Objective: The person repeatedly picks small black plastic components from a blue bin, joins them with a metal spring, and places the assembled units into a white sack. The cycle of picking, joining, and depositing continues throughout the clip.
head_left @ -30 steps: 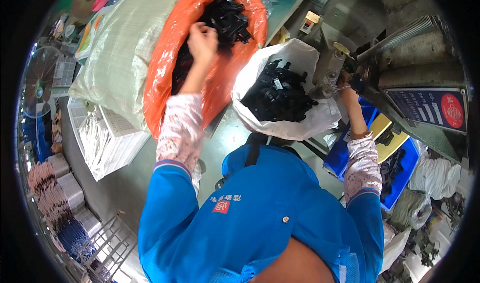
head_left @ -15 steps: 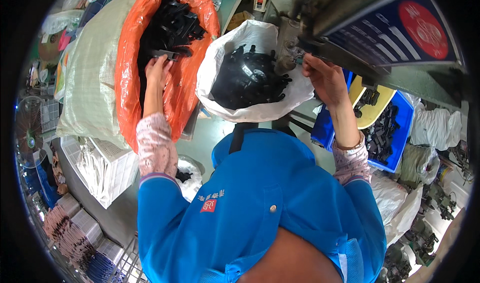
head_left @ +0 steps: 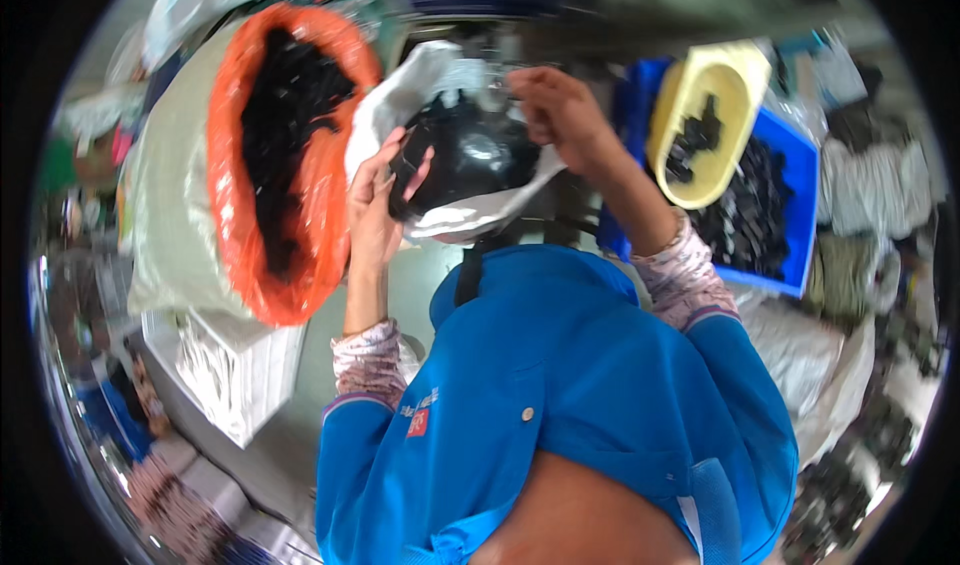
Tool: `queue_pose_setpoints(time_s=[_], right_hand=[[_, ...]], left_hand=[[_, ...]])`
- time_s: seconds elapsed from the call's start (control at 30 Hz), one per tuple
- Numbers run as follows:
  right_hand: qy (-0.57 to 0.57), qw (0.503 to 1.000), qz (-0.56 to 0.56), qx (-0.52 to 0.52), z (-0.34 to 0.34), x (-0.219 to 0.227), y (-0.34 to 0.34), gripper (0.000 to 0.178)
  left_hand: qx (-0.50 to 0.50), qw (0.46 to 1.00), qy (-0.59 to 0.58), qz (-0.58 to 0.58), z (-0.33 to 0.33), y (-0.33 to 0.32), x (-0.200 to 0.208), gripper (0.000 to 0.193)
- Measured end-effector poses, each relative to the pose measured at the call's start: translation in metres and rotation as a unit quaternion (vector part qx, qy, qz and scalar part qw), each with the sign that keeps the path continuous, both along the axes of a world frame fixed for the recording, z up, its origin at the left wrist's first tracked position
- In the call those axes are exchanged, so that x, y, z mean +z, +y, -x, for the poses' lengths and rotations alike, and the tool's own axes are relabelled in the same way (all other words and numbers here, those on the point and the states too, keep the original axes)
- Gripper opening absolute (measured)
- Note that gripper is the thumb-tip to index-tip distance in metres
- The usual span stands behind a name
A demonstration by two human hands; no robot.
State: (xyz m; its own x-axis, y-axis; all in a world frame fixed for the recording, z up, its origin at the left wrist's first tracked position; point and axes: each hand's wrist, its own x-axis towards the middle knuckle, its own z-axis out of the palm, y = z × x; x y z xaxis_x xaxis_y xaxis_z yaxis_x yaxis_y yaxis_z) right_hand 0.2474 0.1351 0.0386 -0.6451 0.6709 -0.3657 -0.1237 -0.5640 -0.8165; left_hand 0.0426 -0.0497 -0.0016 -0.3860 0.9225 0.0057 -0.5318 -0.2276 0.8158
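Note:
My left hand (head_left: 372, 200) is at the left rim of the white sack (head_left: 450, 215), its thumb and fingers around a black plastic part (head_left: 407, 172) that blends into the dark pile behind it. In that sack lies a heap of black plastic parts (head_left: 480, 155). My right hand (head_left: 562, 115) is over the sack's right side, fingers curled together beside a blurred metal machine fixture (head_left: 492, 77). Whatever those fingers hold is too smeared and small to make out. To the left stands an orange-lined sack (head_left: 330, 205) holding more black parts (head_left: 290, 95).
At the right, a yellow tray (head_left: 712, 85) with a few black parts sits over a blue bin (head_left: 790, 245) full of small black pieces. A white crate (head_left: 270, 375) stands low at the left. Dark machine parts (head_left: 640, 10) cross the top.
My left hand has left the orange-lined sack and come right to the white sack with a black part. My right hand has moved left in the picture. The whole view has shifted.

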Motion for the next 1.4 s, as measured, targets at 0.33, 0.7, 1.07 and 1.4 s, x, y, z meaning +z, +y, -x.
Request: queue_pose_setpoints(time_s=[0.33, 0.7, 1.07, 1.4], right_hand=[[-0.275, 0.833, -0.378, -0.296, -0.268, -0.059, -0.064, 0.014], [-0.609, 0.666, -0.418, -0.104, -0.381, -0.082, -0.003, 0.017], [-0.425, 0.829, -0.35, -0.098, -0.356, -0.09, 0.006, 0.03], [-0.496, 0.779, -0.374, -0.088, -0.314, -0.123, 0.041, 0.039]], left_hand=[[-0.153, 0.987, -0.035, 0.034, -0.119, 0.017, 0.004, 0.058], [-0.283, 0.935, -0.154, 0.146, -0.253, 0.059, 0.03, 0.035], [-0.213, 0.95, -0.066, 0.217, -0.311, 0.076, 0.021, 0.011], [-0.206, 0.955, -0.019, 0.21, -0.323, 0.088, 0.018, 0.012]])
